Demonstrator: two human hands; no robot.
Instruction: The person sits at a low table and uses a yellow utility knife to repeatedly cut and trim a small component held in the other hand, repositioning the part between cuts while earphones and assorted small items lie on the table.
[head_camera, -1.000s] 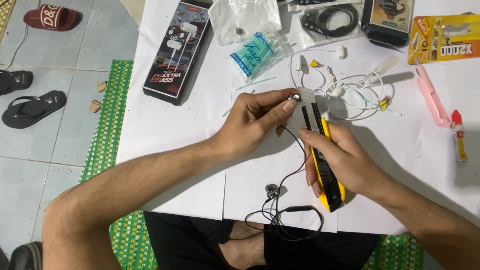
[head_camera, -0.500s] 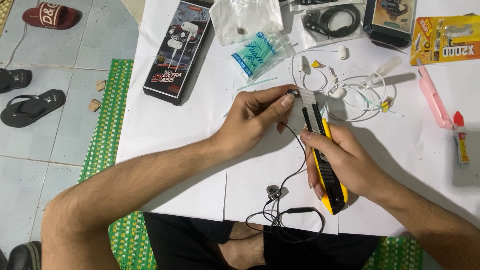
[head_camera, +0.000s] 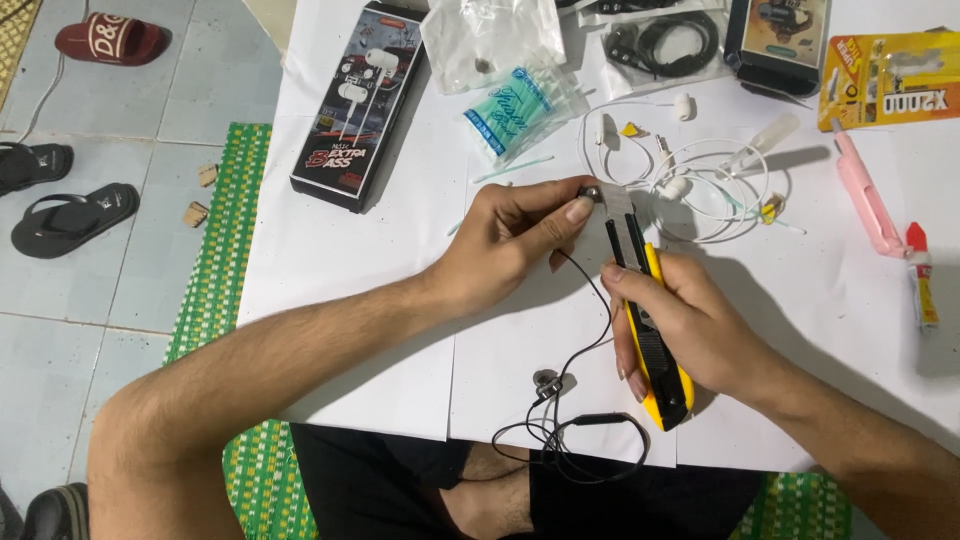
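My left hand (head_camera: 510, 240) pinches a small black earbud (head_camera: 590, 193) between thumb and fingers, just above the white paper-covered table (head_camera: 350, 300). The earbud's thin black cable (head_camera: 590, 330) runs down to a loose coil and a second earbud (head_camera: 545, 380) near the table's front edge. My right hand (head_camera: 680, 320) grips a yellow and black utility knife (head_camera: 655, 340), its blade (head_camera: 618, 205) extended and touching the pinched earbud.
A white earphone set (head_camera: 690, 185) lies tangled behind the hands. A black earphone box (head_camera: 355, 105), a cotton swab pack (head_camera: 515, 105), plastic bags, a pink tool (head_camera: 865, 195), a glue tube (head_camera: 922, 275) and a yellow blister pack (head_camera: 885, 80) surround them. Sandals (head_camera: 70, 215) sit on the tiled floor, left.
Both hands stay almost in place. The knife blade and the pinched earbud have shifted only slightly against each other.
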